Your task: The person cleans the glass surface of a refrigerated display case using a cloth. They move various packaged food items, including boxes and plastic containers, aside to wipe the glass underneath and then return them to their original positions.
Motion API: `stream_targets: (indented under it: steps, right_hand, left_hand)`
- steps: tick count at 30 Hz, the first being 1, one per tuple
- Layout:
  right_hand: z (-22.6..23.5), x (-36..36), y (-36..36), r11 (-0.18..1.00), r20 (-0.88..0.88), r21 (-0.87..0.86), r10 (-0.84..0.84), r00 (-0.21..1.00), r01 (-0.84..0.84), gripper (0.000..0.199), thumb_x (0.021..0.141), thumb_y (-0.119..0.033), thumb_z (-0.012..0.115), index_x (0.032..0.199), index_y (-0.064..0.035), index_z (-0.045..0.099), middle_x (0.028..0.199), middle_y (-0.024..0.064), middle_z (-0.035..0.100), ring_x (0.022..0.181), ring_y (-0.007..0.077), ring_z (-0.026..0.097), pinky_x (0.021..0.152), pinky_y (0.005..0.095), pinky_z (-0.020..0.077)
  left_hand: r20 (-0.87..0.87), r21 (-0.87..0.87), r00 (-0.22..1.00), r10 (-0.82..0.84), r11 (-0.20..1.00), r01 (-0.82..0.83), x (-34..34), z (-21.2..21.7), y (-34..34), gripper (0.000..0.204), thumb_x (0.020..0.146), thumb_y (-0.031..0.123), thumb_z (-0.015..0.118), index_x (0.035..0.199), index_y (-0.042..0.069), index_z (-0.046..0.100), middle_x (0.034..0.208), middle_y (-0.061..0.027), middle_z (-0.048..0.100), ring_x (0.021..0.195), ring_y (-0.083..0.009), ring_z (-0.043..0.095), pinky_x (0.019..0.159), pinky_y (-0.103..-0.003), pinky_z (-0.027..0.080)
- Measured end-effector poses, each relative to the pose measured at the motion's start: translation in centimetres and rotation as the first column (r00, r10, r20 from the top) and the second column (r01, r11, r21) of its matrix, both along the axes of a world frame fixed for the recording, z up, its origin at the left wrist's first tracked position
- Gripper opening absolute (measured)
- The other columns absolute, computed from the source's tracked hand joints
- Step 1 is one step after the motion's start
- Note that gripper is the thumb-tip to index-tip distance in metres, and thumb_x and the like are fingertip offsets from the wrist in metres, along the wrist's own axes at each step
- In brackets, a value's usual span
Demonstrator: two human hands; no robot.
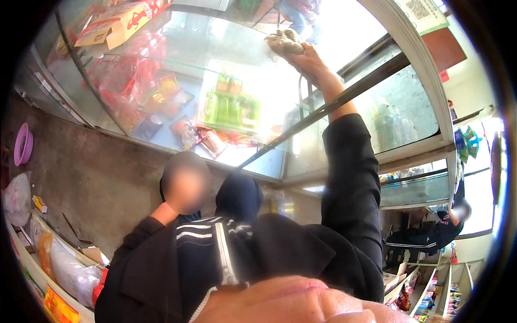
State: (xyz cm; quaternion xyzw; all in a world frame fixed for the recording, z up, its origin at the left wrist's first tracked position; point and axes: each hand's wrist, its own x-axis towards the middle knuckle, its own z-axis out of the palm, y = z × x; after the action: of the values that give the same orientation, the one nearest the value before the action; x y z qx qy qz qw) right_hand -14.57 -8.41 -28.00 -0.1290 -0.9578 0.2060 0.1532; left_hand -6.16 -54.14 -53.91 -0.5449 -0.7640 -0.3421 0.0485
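Note:
My right arm reaches up over a glass display counter (177,51). In my right hand (316,63) is a crumpled grey-beige rag (285,42), with the fingers closed round it by the glass near a dark metal frame bar (344,99). My left hand (183,185) is held low before my body, below the counter's front edge; a blur covers its fingers, so their pose is hidden. Under the glass lie a green tray-like package (229,107), a red plastic bag (126,70) and several small packets (210,141).
An open yellow-and-red carton (121,24) sits at the counter's upper left. On the concrete floor (107,167) stands a pink basin (23,144) at far left. Shelves with bags and packets (70,269) line the lower left. At right are more shelves (425,288) and a small dark-clothed figure (431,231).

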Motion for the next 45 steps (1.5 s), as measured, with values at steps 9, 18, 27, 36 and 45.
stream_targets:
  steps: [9,18,27,36,45]
  right_hand:
    - [-1.0,-0.7,0.4,0.994,-0.069,-0.074,0.076,0.995,-0.082,0.052,0.066,-0.035,0.077,0.097,0.0042,0.065,0.085,0.0161,0.068,0.076,0.0253,0.066,0.071,0.0350,0.0515]
    - [-0.5,0.1,-1.9,0.904,-0.100,-0.374,0.183,0.978,-0.207,0.032,0.071,-0.017,0.074,0.093,0.0045,0.067,0.078,0.0101,0.068,0.071,0.0145,0.063,0.064,0.0298,0.0499]
    - [0.1,1.0,-2.5,0.938,-0.040,-0.316,0.138,0.990,-0.143,0.038,0.068,-0.017,0.073,0.099,0.0030,0.065,0.078,0.0056,0.066,0.073,0.0106,0.058,0.069,0.0269,0.0482]
    - [-0.6,0.6,-1.4,0.869,-0.137,-0.433,0.200,0.970,-0.240,0.031,0.070,-0.012,0.072,0.098,0.0026,0.067,0.082,0.0037,0.068,0.075,0.0099,0.060,0.068,0.0264,0.0497]
    - [1.7,1.9,-5.3,0.942,0.003,-0.319,0.113,0.994,-0.106,0.031,0.069,-0.013,0.072,0.097,-0.0002,0.069,0.082,0.0029,0.067,0.073,0.0095,0.059,0.067,0.0263,0.0487]
  left_hand:
    - [-0.024,0.021,1.000,0.010,1.000,-0.009,-0.2,-0.2,-0.7,0.031,0.081,0.018,0.063,0.108,0.003,0.061,0.108,-0.0150,0.062,0.100,-0.0312,0.057,0.090,-0.044,0.044]
    - [-0.029,0.024,0.999,0.018,1.000,-0.018,-0.1,-0.6,-0.9,0.027,0.080,0.017,0.063,0.103,0.004,0.062,0.103,-0.0146,0.062,0.095,-0.0312,0.057,0.086,-0.044,0.044]
    - [-0.052,0.034,0.999,0.008,0.999,-0.006,-0.2,-0.6,-0.6,0.023,0.079,0.016,0.062,0.098,0.004,0.063,0.099,-0.0142,0.062,0.091,-0.0313,0.057,0.082,-0.044,0.044]
    - [-0.070,0.044,0.998,0.004,0.999,-0.001,-0.3,-0.7,-0.6,0.019,0.077,0.015,0.062,0.094,0.005,0.063,0.094,-0.0138,0.062,0.087,-0.0313,0.057,0.078,-0.044,0.044]
    - [-0.110,0.109,0.994,0.029,0.994,-0.017,0.2,0.0,-0.5,0.013,0.075,0.013,0.061,0.086,0.005,0.063,0.087,-0.0131,0.062,0.079,-0.0313,0.056,0.072,-0.044,0.044]
